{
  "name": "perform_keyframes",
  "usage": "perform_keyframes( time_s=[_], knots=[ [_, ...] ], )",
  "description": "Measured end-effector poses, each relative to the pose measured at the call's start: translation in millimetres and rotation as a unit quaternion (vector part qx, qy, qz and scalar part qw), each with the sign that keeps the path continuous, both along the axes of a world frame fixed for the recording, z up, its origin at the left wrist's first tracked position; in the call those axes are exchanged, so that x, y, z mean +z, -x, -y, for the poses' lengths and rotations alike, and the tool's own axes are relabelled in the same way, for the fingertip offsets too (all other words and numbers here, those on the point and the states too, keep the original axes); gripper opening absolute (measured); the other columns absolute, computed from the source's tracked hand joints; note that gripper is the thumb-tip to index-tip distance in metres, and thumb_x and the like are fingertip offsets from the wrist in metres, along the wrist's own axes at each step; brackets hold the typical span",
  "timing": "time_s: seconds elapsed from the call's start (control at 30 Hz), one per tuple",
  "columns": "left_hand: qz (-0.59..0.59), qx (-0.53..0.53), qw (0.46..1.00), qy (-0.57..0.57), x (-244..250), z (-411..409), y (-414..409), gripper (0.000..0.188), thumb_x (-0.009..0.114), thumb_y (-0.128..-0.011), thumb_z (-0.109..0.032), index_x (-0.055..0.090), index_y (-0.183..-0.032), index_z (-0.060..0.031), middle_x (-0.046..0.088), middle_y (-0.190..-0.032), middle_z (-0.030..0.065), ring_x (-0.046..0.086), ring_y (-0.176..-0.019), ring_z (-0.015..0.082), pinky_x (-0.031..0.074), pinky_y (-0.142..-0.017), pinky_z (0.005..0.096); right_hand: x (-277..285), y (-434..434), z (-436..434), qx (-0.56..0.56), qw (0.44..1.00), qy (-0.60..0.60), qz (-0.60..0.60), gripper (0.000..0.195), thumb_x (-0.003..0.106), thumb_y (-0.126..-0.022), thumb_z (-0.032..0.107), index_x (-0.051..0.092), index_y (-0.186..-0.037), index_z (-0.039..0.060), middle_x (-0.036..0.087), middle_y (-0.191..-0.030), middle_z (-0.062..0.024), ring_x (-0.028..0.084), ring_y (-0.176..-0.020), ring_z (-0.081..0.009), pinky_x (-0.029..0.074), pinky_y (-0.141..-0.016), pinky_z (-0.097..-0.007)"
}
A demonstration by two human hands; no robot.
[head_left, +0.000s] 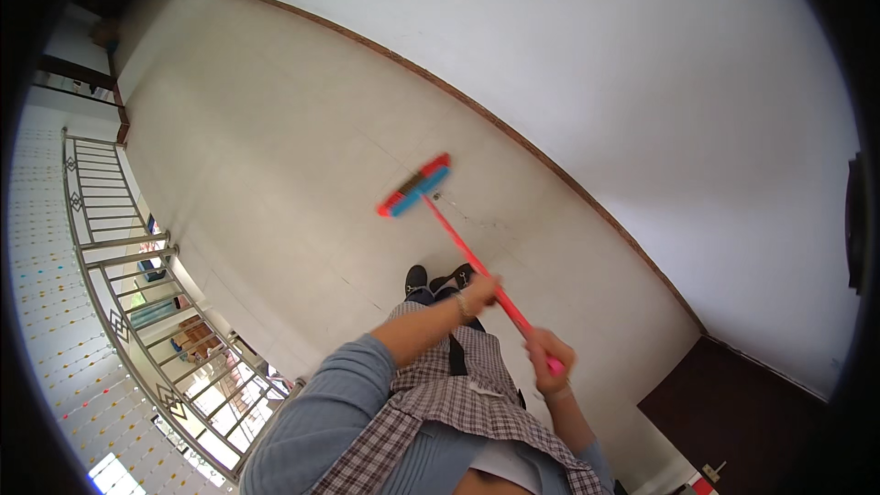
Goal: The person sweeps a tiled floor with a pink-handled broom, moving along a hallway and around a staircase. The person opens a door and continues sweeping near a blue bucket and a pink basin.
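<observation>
A broom with a blue and red head [416, 185] is held at a slant in front of me, its bristle end over the pale tiled floor [275, 117]. My left hand [481, 294] grips the pink-red broom handle [450, 230] partway down. Close to the handle's top end, my right hand [550, 361] is closed around it. Just beside the broom head lies a small dark bit of debris [436, 197]. A thin trail of fine dirt [488, 224] runs from there toward the wall side. The broom head looks slightly blurred.
A white wall [619, 82] with a brown baseboard [481, 110] runs along the right. On the left stands a metal railing [130, 282], with a bead curtain [75, 330] beyond it. A dark door [742, 405] is at lower right. My black shoes [416, 279] stand behind the broom.
</observation>
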State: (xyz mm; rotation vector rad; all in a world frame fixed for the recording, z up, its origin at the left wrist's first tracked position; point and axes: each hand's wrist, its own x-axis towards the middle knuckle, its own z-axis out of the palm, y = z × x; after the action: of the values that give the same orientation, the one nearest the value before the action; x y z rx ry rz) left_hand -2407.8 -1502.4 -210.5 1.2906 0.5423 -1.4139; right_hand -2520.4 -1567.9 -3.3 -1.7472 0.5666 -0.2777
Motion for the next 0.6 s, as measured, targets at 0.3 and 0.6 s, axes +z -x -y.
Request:
perform_keyframes(
  time_s=[0.3,0.6],
  knots=[
    [-0.216,-0.075,0.959,0.165,114,23,76,0.009,0.051,-0.075,-0.013,0.047,-0.071,-0.007,0.05,-0.063,0.0027,0.048,-0.055,0.0131,0.042,-0.051,0.0274,102,42,-31,-0.09,0.973,0.154,0.144,0.015,0.048,-0.068,0.006,0.044,-0.054,0.0023,0.052,-0.055,-0.0089,0.051,-0.053,-0.0191,0.045,-0.062,-0.0348],
    [-0.018,-0.071,0.995,0.065,69,90,46,0.014,0.049,-0.074,-0.017,0.047,-0.062,-0.0086,0.046,-0.053,0.0029,0.045,-0.043,0.0146,0.039,-0.04,0.0275,42,54,31,-0.113,0.972,0.054,0.199,0.014,0.047,-0.07,-0.003,0.044,-0.057,0.002,0.052,-0.06,-0.007,0.048,-0.052,-0.0165,0.043,-0.057,-0.0295]
  ],
)
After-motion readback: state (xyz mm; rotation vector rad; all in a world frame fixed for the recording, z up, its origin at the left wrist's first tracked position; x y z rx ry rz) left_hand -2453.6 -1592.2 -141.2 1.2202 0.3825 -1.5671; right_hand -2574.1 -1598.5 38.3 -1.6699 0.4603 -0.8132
